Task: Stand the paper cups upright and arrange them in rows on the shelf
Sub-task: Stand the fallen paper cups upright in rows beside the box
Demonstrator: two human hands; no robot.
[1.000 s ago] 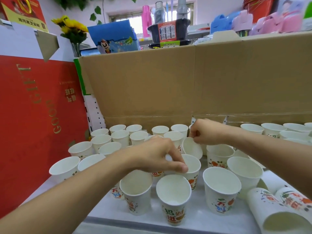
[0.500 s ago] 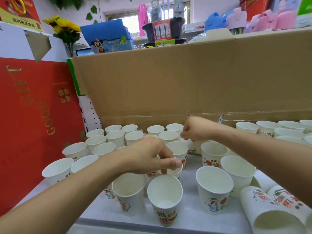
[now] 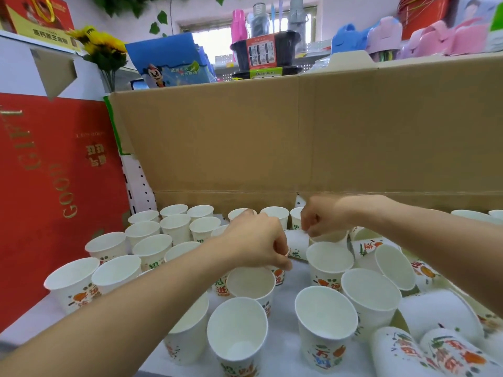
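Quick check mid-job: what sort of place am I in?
Probably a small shop or its stockroom: paper cups on a white shelf, a cardboard box behind, red gift boxes at left, plastic goods stacked beyond.

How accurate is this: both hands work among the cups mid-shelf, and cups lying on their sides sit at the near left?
Wrong side. The head view shows the lying cups at the near right; the left hand and right hand do work mid-shelf.

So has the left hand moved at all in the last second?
Yes. The left hand has reached farther back toward the cardboard box; it now overlaps the back row of paper cups it was short of.
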